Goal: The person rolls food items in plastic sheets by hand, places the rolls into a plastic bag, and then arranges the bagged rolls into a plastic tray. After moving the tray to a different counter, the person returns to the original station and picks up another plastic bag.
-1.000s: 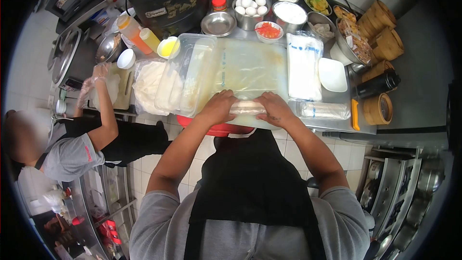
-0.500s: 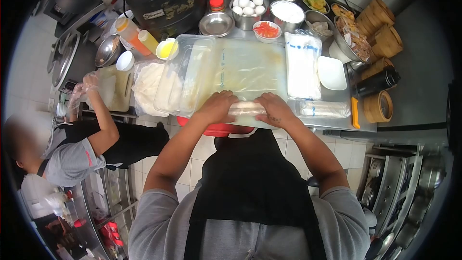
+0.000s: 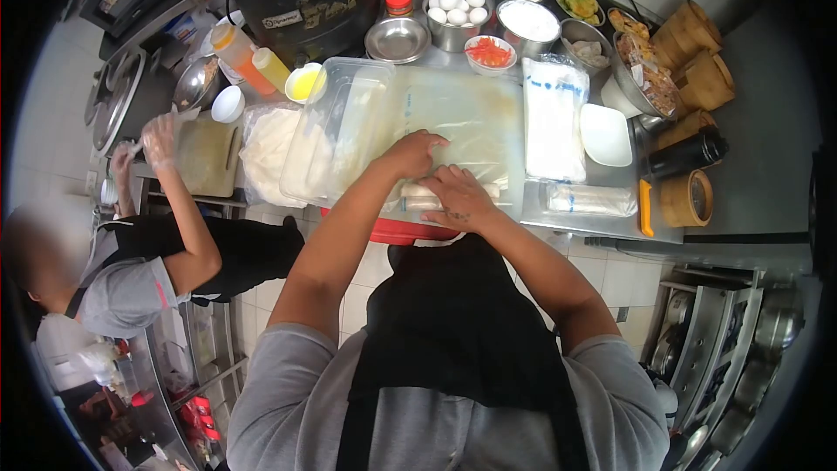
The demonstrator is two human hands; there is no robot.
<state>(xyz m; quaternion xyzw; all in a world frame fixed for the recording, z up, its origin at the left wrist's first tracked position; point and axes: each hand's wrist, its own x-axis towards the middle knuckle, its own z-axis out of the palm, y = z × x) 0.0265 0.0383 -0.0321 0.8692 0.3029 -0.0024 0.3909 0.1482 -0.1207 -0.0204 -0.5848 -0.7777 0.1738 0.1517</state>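
Observation:
In front of me lies a cutting board (image 3: 471,92) with a clear plastic sheet (image 3: 475,153) spread over it. A pale roll wrapped in plastic (image 3: 418,199) lies along the board's near edge. My right hand (image 3: 460,201) rests over the roll with its fingers stretched towards the far side. Just beyond it, my left hand (image 3: 411,155) touches the sheet, index finger extended and thumb apart. A clear plastic container (image 3: 301,157) overlaps the board's left side. Another wrapped roll (image 3: 593,200) sits to the right, below a stack of plastic bags (image 3: 555,122).
A white square dish (image 3: 605,135) and an orange-handled tool (image 3: 646,208) are at the right. Bowls of eggs (image 3: 455,13) and red strips (image 3: 490,53) line the back. At the left, a gloved co-worker (image 3: 161,144) stands at another board (image 3: 209,157).
My left hand has left the roll's left end and reached forward onto the sheet. My right hand has slid left over the roll's middle. The co-worker's hands have risen.

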